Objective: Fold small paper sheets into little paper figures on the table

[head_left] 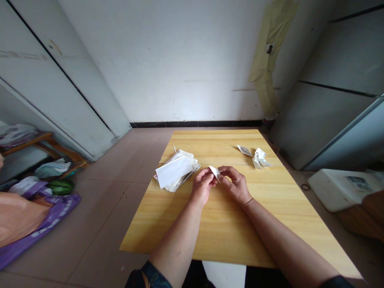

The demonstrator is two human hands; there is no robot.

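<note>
Over the middle of the wooden table [228,224], a small folded piece of white paper [215,172] is held up between both hands. My left hand [204,185] pinches its left side with thumb and fingers. At its right edge, my right hand [235,184] closes thumb and fingertips on the paper. To the left lies a loose stack of white paper sheets [174,172], some with print along their edges. Toward the far right sit a flat folded paper piece [245,150] and a bunched folded paper shape [259,157].
A white wall [180,64] stands beyond the table. On the right are a grey refrigerator-like cabinet [327,92] and a white box [333,188] on the floor. To the left, a watermelon [60,187] and a purple bag [57,212] lie by a wooden rack [49,140].
</note>
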